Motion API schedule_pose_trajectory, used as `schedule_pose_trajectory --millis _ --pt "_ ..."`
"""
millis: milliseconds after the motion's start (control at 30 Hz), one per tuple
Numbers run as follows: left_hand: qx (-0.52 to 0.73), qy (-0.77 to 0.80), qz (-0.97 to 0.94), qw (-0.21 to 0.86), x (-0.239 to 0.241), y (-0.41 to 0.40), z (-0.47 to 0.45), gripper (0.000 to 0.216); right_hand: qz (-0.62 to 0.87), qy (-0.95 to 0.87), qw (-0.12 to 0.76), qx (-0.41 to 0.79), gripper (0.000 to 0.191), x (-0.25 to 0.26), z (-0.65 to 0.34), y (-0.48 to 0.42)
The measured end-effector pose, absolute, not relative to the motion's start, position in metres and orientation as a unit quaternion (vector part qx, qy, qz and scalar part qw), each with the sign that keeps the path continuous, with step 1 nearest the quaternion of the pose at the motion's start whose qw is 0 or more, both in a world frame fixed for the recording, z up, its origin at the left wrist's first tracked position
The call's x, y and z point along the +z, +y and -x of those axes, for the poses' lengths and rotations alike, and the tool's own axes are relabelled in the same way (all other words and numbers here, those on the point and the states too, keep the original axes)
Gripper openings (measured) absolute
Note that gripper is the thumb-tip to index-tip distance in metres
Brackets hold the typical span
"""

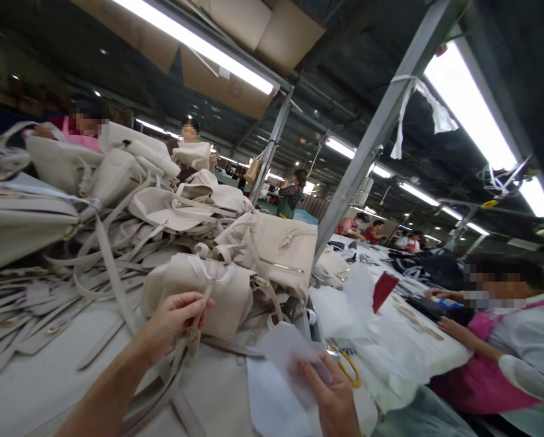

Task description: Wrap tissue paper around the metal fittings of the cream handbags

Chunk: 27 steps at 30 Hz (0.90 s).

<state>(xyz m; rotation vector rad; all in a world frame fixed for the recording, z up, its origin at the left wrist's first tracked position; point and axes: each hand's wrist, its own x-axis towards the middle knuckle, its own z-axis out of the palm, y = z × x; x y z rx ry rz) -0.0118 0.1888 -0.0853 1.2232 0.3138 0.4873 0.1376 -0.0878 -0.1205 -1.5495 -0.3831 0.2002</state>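
My left hand (181,318) is closed, with thumb and fingers pinching a cream strap (193,340) that runs down toward the bottom of the view. Right behind it lies a cream handbag (226,303) with a clear wrap around its handle. My right hand (329,388) grips a thin whitish sheet (283,349), blurred by motion. Under that sheet, more pale sheets (272,394) rest on the table. A further cream handbag (285,243) with a gold zip stands just beyond.
Cream bags and loose straps (35,309) heap up on the left. Yellow-handled scissors (350,369) lie right of my right hand. A metal post (372,139) rises beyond. At right, a person in a pink apron (481,358) works with dark pieces; other people are farther back.
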Motion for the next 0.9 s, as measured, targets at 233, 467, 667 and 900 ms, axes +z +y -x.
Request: schedule_pose_trajectory --millis 233,467,667,900 --pt "0.231 0.141 -0.549 0.791 -0.071 0.188 0.025 0.036 0.594 -0.228 0.695 0.335 0.042 -0.106 -0.125 -0.019" --pt "0.21 0.141 -0.568 0.783 -0.063 0.192 0.038 0.03 0.62 -0.338 0.626 0.33 0.042 -0.1 -0.1 0.061" --pt "0.245 0.196 -0.631 0.709 -0.073 0.193 0.028 0.019 0.551 -0.318 0.656 0.406 0.028 -0.087 -0.097 0.086" --pt "0.262 0.197 -0.636 0.698 -0.08 0.192 0.019 0.02 0.492 -0.335 0.68 0.428 0.028 -0.085 -0.088 0.089"
